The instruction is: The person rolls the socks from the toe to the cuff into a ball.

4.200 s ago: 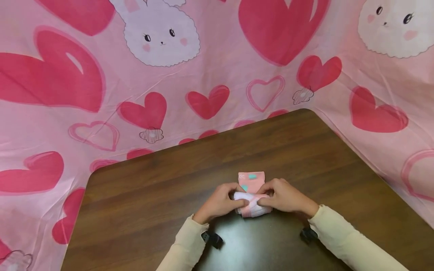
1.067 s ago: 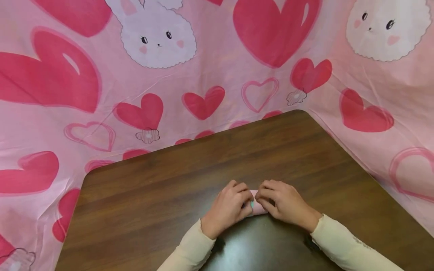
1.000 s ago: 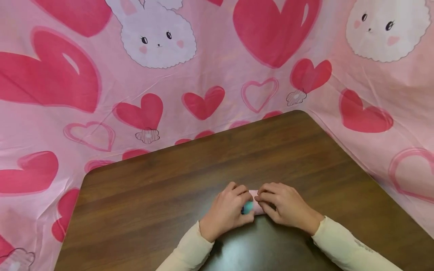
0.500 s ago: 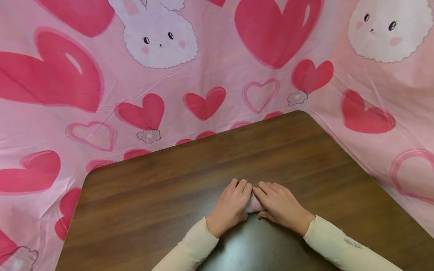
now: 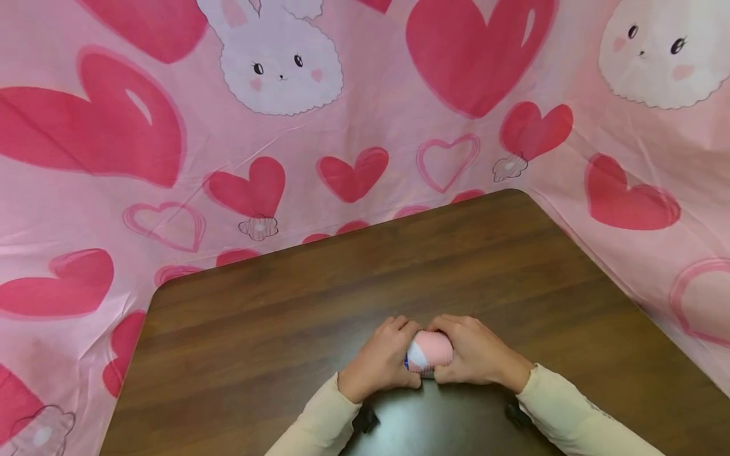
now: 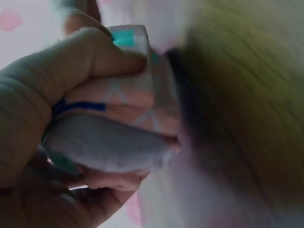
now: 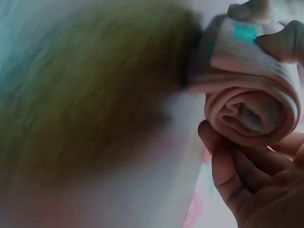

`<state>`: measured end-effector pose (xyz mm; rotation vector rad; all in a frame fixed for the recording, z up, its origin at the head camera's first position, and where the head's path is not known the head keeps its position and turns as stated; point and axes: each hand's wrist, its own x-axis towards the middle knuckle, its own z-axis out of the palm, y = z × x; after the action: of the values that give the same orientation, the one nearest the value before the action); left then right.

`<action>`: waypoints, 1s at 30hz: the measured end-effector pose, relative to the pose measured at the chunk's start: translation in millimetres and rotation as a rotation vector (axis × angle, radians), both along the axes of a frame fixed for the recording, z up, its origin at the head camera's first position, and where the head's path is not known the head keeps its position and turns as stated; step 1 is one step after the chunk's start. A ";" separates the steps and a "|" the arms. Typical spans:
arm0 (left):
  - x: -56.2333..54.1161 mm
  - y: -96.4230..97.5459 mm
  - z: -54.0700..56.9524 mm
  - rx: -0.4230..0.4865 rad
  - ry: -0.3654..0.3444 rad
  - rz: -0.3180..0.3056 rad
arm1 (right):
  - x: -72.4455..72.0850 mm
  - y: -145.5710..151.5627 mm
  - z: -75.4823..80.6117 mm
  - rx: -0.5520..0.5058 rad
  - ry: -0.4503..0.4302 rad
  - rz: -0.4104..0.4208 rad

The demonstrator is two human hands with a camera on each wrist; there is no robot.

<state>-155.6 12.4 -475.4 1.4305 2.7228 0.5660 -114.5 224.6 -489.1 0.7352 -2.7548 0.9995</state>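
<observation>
A rolled-up sock bundle (image 5: 435, 348), pink with a white patch, is held between my two hands near the front of the table. My left hand (image 5: 376, 362) grips its left end, thumb on the near side and fingers on the far side. From the other end, my right hand (image 5: 481, 353) grips it the same way. The left wrist view shows the bundle's pale grey-white end (image 6: 114, 142), blue mark and teal patch beside the left thumb (image 6: 109, 59). In the right wrist view its spiral end (image 7: 256, 114) faces the camera above curled fingers (image 7: 228, 175).
The dark brown wooden table (image 5: 319, 285) has rounded far corners. A pink cloth backdrop (image 5: 376, 82) with red hearts and white bunnies hangs behind it and along the right side. Small black devices (image 5: 365, 419) sit under the cream sleeves (image 5: 319, 411) at both wrists.
Earlier a flat pink flap with teal patches lay beyond the roll; it now shows wrapped in. My hands have closed around the bundle's ends, and its pink and white side now faces up.
</observation>
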 end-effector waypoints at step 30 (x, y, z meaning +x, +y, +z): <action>12.4 -1.4 31.3 1.035 -1.234 0.192 | 13.5 -19.9 71.5 -0.708 -0.034 -0.125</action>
<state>-143.2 11.0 -444.1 0.3903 1.4950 2.1162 -101.0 204.7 -417.7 0.4190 -2.1698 1.7992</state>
